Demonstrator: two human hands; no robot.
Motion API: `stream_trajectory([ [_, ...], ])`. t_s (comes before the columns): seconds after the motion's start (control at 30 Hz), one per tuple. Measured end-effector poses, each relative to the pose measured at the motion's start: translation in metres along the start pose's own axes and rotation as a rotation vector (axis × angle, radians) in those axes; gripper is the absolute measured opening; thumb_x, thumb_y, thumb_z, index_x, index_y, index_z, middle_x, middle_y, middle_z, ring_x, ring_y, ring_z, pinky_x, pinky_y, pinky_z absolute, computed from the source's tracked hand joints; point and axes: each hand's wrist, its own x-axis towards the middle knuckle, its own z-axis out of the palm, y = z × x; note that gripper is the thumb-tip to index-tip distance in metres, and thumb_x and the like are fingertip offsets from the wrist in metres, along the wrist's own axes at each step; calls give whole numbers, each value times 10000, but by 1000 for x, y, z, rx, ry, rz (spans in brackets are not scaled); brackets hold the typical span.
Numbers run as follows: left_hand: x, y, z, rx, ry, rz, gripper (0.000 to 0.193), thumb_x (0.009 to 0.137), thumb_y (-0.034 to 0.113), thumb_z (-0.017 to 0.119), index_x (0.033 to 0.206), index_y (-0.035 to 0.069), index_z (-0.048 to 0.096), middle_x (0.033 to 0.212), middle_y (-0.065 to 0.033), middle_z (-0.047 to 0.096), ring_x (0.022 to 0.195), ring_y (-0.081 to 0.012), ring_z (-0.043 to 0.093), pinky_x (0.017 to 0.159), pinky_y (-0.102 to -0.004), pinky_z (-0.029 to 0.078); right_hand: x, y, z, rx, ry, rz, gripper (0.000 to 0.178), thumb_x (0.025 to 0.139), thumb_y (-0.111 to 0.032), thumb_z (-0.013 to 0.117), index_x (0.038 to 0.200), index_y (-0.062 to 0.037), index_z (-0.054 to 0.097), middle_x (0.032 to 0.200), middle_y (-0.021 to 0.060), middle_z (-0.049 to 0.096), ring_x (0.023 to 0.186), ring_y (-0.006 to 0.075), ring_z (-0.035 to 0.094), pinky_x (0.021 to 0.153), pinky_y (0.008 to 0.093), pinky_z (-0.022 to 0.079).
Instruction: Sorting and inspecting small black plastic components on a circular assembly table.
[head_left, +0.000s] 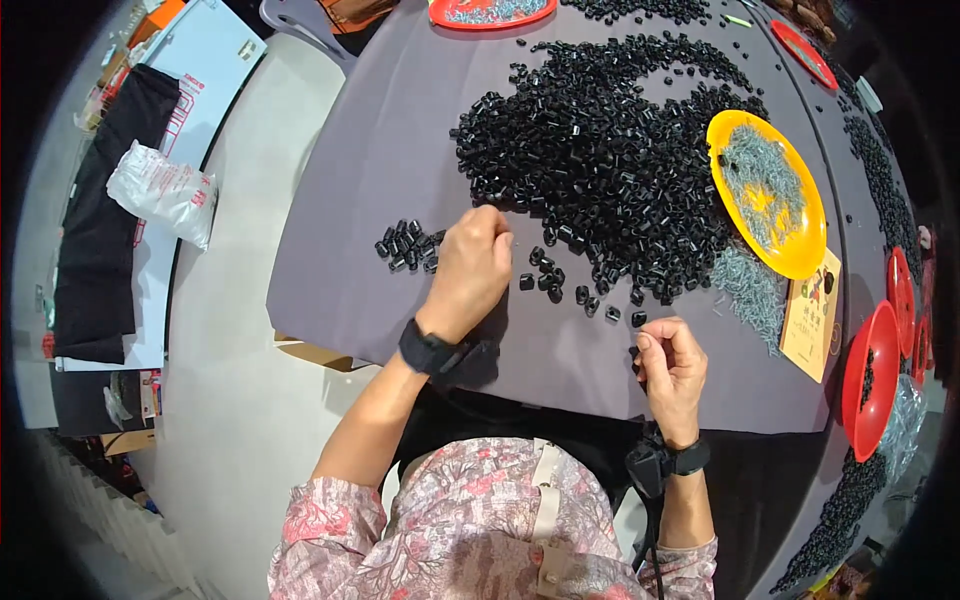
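A large heap of small black plastic parts [590, 140] spreads over the grey-covered table. My left hand [475, 262] is curled closed at the heap's near left edge; its fingertips are hidden, and so is whatever they hold. Beside it, on the left, lies a small separate group of black parts [405, 246]. Near the table's front edge my right hand [674, 372] is pinched closed, thumb against forefinger. A black plastic part [636, 360] shows at its fingers. Several loose black parts [590, 300] are scattered between the two hands.
A yellow plate [812, 235] of silvery screws stands right of the heap, with loose screws [752, 295] and a printed card [808, 325] below it. Red plates [872, 395] line the right side. A white plastic bag [165, 190] lies on a white surface at far left.
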Motion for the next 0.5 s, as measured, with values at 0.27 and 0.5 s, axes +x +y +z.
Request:
stream_trajectory([
  [0.27,-60,22,-2,-1315,-416,-682,153,962,70,574,1074,-11,640,743,-44,619,622,-104,602,562,-240,513,-4,-37,39,349,-56,40,59,941,-17,588,994,5,601,920,46,608,722,76,564,640,221,478],
  [0.5,-76,29,9,-1549,-437,-719,109,964,62,573,1038,0,624,755,-62,631,665,-139,635,600,-256,542,-5,-34,62,399,-44,12,52,952,-18,576,987,19,589,1018,71,583,768,84,573,667,223,493],
])
